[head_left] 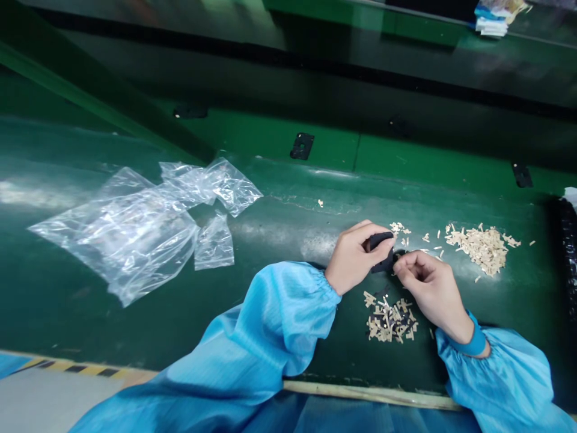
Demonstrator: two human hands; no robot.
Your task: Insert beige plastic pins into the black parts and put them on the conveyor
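My left hand (359, 255) is closed around a flat black plastic piece (382, 264), thumb on its near face and fingers behind. Close by on the right, my right hand (426, 279) pinches at the edge of that piece; whatever sits between its fingertips is too small to name. Below the hands lies a pile of small beige strips (391, 322) mixed with black bits. A larger heap of small beige pieces (484, 249) rests to the right, with loose ones scattered between it and my hands.
Crumpled clear plastic bags (148, 231) spread over the left of the green table (270, 313). Along the back stand flat black parts, among them one with a hole (302, 146) and another (522, 175) farther right. A dark ribbed object (568, 258) borders the right side.
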